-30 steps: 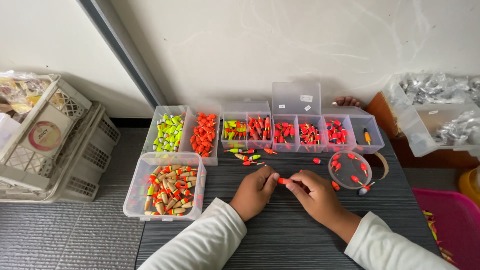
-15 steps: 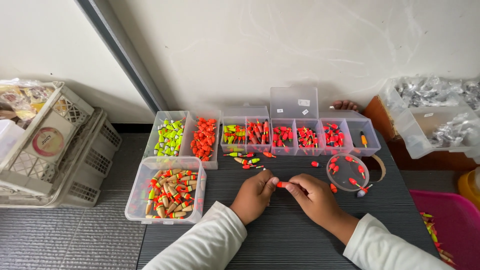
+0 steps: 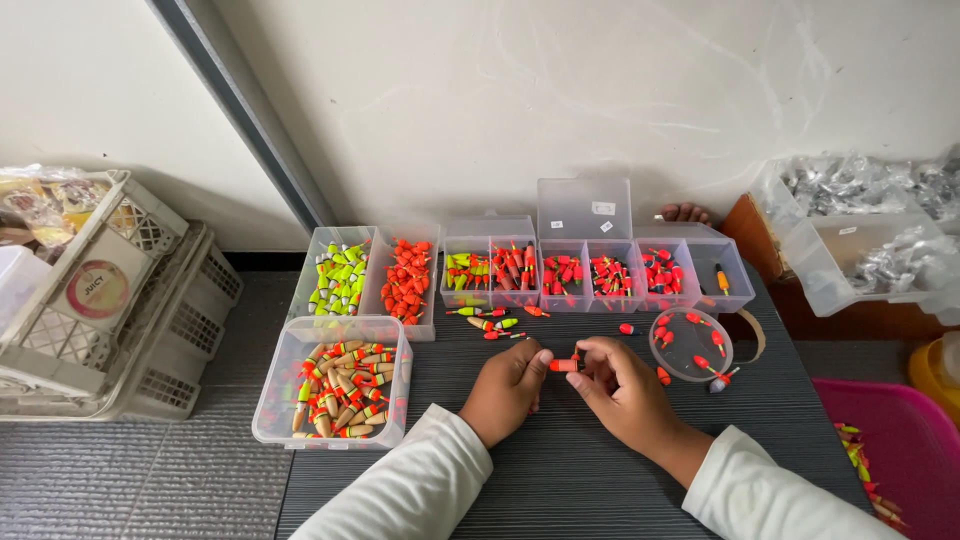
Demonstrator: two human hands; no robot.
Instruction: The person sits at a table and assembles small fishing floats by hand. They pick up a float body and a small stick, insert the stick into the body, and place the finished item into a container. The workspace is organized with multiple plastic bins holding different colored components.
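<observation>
My left hand point(image 3: 508, 390) and my right hand point(image 3: 622, 392) meet over the dark table point(image 3: 600, 480), both pinching one small orange-red fishing float point(image 3: 564, 365) between their fingertips. Just to the right stands a round clear dish point(image 3: 690, 345) with a few red floats in it. A few loose floats point(image 3: 490, 322) lie on the table ahead of my hands. To the left sits a clear tub point(image 3: 335, 395) full of mixed orange and tan floats.
A row of clear compartment boxes point(image 3: 600, 272) with sorted floats lines the table's far edge, with a yellow-and-orange box point(image 3: 365, 280) at its left. White plastic crates point(image 3: 110, 310) stand on the floor left. A pink bin point(image 3: 895, 450) and clear tubs of grey weights point(image 3: 870, 250) are right.
My hands have stayed together on the float with only slight finger movement. The view has shifted a little.
</observation>
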